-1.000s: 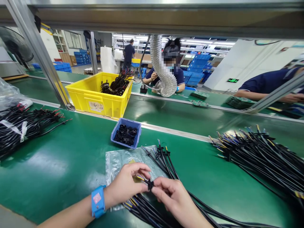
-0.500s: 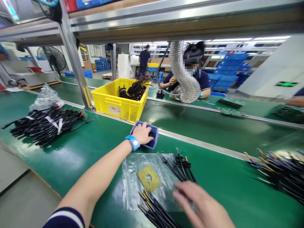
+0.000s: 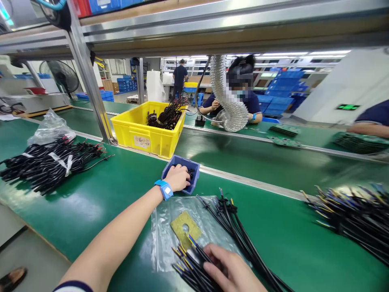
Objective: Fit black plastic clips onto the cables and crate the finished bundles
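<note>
My left hand [image 3: 176, 178], with a blue wrist strap, reaches into a small blue-purple bin [image 3: 196, 178] holding small black parts [image 3: 191, 173]. Its fingers are curled down among the parts, and the fingertips are hidden. Lower down, my right hand [image 3: 226, 265] pinches a black cable [image 3: 203, 253] with a stripped end at the top of a cable bundle [image 3: 193, 271]. Under these cables lies a clear zip bag [image 3: 161, 243] with a yellowish square plate [image 3: 179, 227] that has a hole in it. Right of the plate lie other cables with black fittings [image 3: 234, 219].
Behind the small bin stands a yellow crate [image 3: 146, 140] of black cables. Bundled cables [image 3: 57, 162] lie left, and a larger pile [image 3: 349, 215] lies right. A metal post [image 3: 88, 73] rises from the bench. Across it, a co-worker [image 3: 255, 107] sits behind a flexible duct [image 3: 225, 93].
My right hand has moved left onto the near bundle and closed on a cable, raising its tip. My left hand stays in the bin, its fingers drawn in more. The view has shifted slightly.
</note>
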The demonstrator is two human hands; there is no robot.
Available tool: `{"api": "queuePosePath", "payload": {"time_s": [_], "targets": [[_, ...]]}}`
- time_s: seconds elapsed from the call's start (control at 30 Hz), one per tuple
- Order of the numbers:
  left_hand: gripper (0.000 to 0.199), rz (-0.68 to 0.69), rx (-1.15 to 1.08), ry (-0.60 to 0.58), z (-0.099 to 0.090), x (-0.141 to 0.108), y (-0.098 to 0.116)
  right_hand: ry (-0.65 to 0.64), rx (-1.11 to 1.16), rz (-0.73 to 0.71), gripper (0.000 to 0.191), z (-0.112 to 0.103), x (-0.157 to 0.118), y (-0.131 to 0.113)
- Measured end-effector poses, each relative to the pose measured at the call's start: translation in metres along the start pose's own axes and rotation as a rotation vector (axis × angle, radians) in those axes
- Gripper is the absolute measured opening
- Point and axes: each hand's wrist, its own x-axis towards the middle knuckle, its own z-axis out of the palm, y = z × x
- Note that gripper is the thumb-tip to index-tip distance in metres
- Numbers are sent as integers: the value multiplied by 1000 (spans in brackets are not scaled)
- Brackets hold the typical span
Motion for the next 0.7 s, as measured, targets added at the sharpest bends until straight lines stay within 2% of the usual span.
{"api": "queuePosePath", "payload": {"time_s": [0.17, 0.37, 0.57, 0.7], "targets": [[10, 41, -35, 66, 6, -3, 2, 127, -100, 37, 26, 4, 2, 9], [14, 98, -165, 178, 1, -9, 8, 297, -244, -73, 28, 11, 6, 15], [17, 54, -394, 350, -8, -33, 22, 247, -401, -147, 29, 18, 9, 18], [11, -53, -756, 393, -2, -61, 21, 249, -372, -176, 33, 21, 8, 19]]}}
